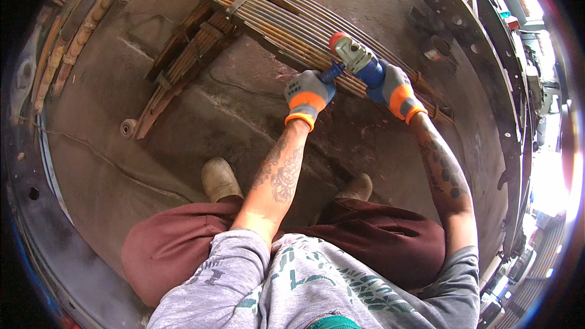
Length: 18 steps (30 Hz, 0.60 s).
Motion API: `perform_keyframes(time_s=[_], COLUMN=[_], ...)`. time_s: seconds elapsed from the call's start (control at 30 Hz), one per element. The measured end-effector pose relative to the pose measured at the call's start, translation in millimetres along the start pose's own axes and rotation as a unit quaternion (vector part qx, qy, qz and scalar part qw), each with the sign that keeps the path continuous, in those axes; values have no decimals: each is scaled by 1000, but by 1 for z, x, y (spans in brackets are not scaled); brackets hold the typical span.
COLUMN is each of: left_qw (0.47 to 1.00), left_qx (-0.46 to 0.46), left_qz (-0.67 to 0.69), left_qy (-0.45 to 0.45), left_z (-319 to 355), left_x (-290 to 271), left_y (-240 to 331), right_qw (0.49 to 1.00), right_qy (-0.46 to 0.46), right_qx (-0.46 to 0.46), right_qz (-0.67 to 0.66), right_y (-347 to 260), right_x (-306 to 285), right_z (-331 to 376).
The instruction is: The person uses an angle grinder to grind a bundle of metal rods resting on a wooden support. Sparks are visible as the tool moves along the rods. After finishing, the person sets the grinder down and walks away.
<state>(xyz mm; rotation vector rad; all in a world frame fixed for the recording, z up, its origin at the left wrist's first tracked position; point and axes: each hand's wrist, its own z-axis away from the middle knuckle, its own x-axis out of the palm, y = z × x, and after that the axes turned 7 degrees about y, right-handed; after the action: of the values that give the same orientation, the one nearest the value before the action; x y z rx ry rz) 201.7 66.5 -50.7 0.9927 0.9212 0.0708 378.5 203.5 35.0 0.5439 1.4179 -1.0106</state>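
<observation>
Both gloved hands clamp a blue-and-grey angle grinder (356,61) against rusty stacked leaf springs (274,21): left hand (308,92) closed round its side handle, right hand (395,88) wrapping the body.

Both gloved hands grip a blue-bodied angle grinder with a grey head (355,58) over a long rusty stack of steel leaf springs (274,21) lying on the stained concrete floor (213,122). The left hand (308,93) closes on its side handle, the right hand (395,87) wraps the body. A second rusty spring bundle (183,64) lies just beside.

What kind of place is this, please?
Probably a vehicle repair workshop: rusty leaf spring packs lie on a stained concrete floor, and gloved hands hold an angle grinder beside a perforated steel frame rail.
</observation>
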Motion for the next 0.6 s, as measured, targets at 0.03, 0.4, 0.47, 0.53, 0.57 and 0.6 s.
perform_keyframes(time_s=[0.03,0.4,0.47,0.53,0.57,0.6], left_qw=[1000,999,1000,1000,1000,1000], left_qx=[-3,20,12,13,15,11], left_qz=[-2,14,19,11,9,3], left_qy=[-2,-25,-19,-5,0,4], left_z=[-2,-1,-1,-2,-1,-1], left_x=[2,-4,-5,-4,-2,-1], left_y=[-2,6,6,2,2,2], right_qw=[1000,999,999,1000,1000,999], right_qy=[5,34,37,23,15,21], right_qx=[-4,-9,-21,-21,-19,-28], right_qz=[5,17,10,3,1,-1], right_y=[0,10,6,-9,-11,-7], right_x=[1,8,6,-3,-8,-6], right_z=[0,2,2,1,4,3])
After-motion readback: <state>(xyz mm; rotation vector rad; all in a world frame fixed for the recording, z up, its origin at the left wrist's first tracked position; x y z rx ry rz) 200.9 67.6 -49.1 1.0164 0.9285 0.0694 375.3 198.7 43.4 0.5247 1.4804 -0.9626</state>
